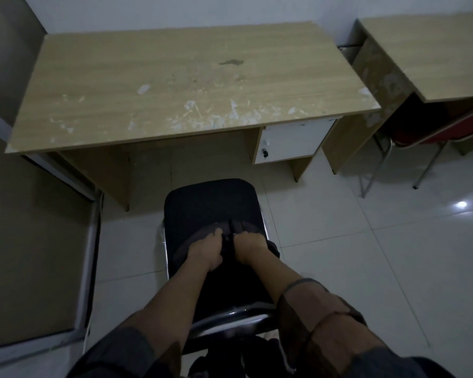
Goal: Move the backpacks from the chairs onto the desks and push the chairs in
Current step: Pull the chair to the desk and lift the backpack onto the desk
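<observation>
The backpack [224, 255] sits on the chair [210, 203], directly under both hands, its long axis running from the person toward the desk [175, 77] ahead. The left hand [206, 251] and right hand [250, 248] are clenched on its top, side by side (equally near). The desk lies beyond the knuckles, apart from the chair.

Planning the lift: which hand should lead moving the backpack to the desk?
Neither clearly: left hand and right hand both grip the backpack top, side by side on the chair. Desk lies straight ahead.
</observation>
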